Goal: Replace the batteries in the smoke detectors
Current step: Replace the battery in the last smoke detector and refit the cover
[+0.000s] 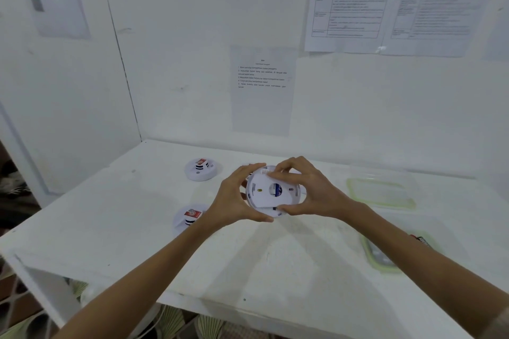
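I hold a round white smoke detector [268,195] above the white table, its back side facing me, with a blue battery showing through a hole near its middle. My left hand [237,197] grips its left rim. My right hand [308,190] grips the right rim, fingers over the top and thumb under the bottom. Two more white detectors lie on the table to the left: one far [202,170] and one near [188,217], each with a red-labelled battery on it.
A clear lidded container with a green rim [382,190] stands at the right. A second green-rimmed tray [385,256] lies nearer, partly behind my right forearm. Printed sheets [263,91] hang on the back wall. The table's front edge [192,303] runs below my arms.
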